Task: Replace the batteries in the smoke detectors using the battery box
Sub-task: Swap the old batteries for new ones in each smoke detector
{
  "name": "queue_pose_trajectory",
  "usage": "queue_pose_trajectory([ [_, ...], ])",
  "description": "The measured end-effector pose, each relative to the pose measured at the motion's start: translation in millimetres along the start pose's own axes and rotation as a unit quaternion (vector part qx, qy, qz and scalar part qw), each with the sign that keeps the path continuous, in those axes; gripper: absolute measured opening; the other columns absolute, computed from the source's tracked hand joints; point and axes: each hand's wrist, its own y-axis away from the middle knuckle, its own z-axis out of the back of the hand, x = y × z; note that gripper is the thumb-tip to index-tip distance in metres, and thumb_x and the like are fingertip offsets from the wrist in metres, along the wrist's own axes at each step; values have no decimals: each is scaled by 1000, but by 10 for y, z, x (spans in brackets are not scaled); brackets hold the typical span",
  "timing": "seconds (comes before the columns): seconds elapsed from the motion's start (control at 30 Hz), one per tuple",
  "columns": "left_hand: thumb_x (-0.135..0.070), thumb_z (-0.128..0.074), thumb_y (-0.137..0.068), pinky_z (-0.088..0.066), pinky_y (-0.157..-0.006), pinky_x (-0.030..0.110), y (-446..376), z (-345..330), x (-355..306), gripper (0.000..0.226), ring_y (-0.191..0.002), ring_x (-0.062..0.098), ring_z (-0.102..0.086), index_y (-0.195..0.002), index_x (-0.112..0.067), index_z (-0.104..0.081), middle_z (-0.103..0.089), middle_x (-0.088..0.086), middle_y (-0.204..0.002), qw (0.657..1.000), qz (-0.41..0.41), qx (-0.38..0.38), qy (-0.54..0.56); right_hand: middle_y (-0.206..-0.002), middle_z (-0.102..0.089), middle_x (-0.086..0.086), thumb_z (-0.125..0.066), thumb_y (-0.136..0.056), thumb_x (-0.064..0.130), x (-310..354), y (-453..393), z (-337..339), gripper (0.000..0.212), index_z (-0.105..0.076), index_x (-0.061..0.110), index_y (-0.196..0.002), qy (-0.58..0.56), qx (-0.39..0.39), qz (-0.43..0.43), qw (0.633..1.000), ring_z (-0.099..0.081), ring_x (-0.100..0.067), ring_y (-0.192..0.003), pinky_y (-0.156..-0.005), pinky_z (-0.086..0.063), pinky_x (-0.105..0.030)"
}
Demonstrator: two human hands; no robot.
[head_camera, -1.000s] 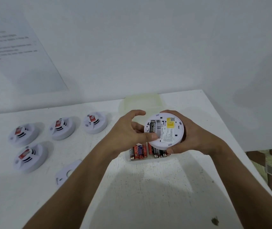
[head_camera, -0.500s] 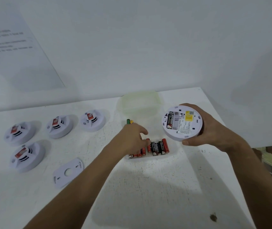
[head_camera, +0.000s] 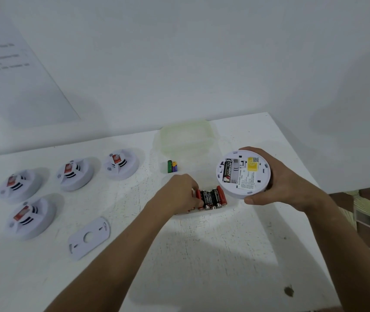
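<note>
We see smoke detector (head_camera: 243, 172) held above table's (head_camera: 213, 255) right side, back up, one black battery (head_camera: 228, 171) seated in its slot. Right hand (head_camera: 278, 180) grips its rim, fingers curled round. Left hand (head_camera: 179, 194) reaches into battery box (head_camera: 202, 213), fingers curled onto red battery (head_camera: 198, 195) in row; whether pinched, we cannot tell. Box lid (head_camera: 187, 137) lies beyond. Two loose batteries (head_camera: 172, 166) nearby. Four more detectors (head_camera: 121, 164) far left; mounting plate (head_camera: 89, 238) nearer.
</note>
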Motion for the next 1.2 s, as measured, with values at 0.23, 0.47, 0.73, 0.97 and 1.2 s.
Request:
queue_pose_trajectory([
  [0.23,-27,-71,-83,-44,-55,12,31,20,7,21,-73,9,-61,-102,-18,-68,-72,0,-94,992,6,-70,103,-130,-59,12,-86,-58,7,14,-42,-24,91,-47,31,-136,-4,4,1,1000,-55,-11,-124,-90,-54,-25],
  [0.47,-23,-64,-83,-46,-57,12,133,93,-13,7,-68,3,-64,-90,-25,-66,-68,-10,-85,956,17,-169,238,-131,-57,12,-87,-58,9,25,-103,-46,90,-48,33,-135,0,12,2,1000,-55,-12,-124,-90,-55,-28],
  [0.73,-15,-69,-87,-53,-62,25,347,453,-164,30,-67,6,-61,-112,-31,-65,-68,-10,-88,912,-91,-184,355,-130,-57,8,-88,-58,5,71,-181,-136,93,-45,24,-138,-9,29,11,999,-55,-15,-125,-90,-54,-26],
  [0.97,-22,-87,-69,-57,-63,35,375,599,-241,37,-70,22,-70,-94,-19,-60,-75,-1,-78,920,-85,-146,354,-128,-56,2,-87,-61,2,176,-288,-272,92,-43,19,-140,0,60,26,998,-57,-22,-121,-91,-56,-32],
  [1.2,-34,-82,-71,-55,-61,25,399,533,-176,11,-62,6,-64,-76,-29,-73,-70,-14,-65,919,-106,-238,298,-126,-57,2,-87,-62,2,210,-317,-371,92,-42,22,-139,-1,83,16,996,-57,-21,-120,-91,-57,-34],
])
